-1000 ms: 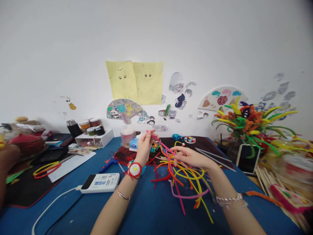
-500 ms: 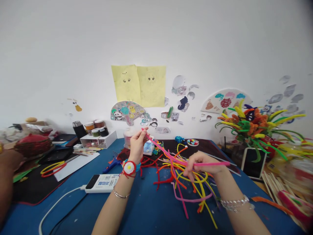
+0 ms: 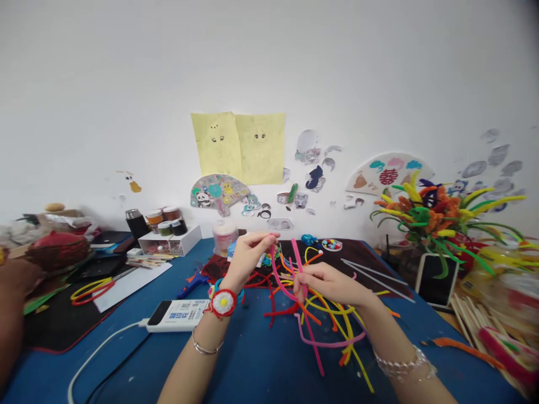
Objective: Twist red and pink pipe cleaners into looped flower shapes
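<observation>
Pink pipe cleaners (image 3: 273, 269) stand up out of a tangled heap of pipe cleaners (image 3: 324, 325) in yellow, orange, red and pink, which lies on your blue work mat (image 3: 261, 373). From your head camera, your left hand (image 3: 249, 259) is in a narrow pinch, thumb and fingertips closed on the top end of one pink strand. Your right hand (image 3: 328, 285) is closed just as narrowly around an upright pink strand, a little to the right of the left hand and near it. You can't tell from this view whether the two hands hold one pipe cleaner or two.

A red-and-white crocheted flower bracelet (image 3: 222, 303) sits on your left wrist, with a thin silver bangle (image 3: 203, 349) farther up the arm; a beaded bracelet (image 3: 404, 365) circles your right wrist. Left of the heap lie a white power bank (image 3: 177, 313) and a blue glue gun (image 3: 192, 284). Grey rods (image 3: 377, 279) lie to the right of your right hand, and a small dish of pom-poms (image 3: 332, 244) sits beyond the heap. Farther right stands a bunch of pipe-cleaner flowers (image 3: 433, 221). At the far left edge, another person's blurred arm (image 3: 14, 297) shows.
</observation>
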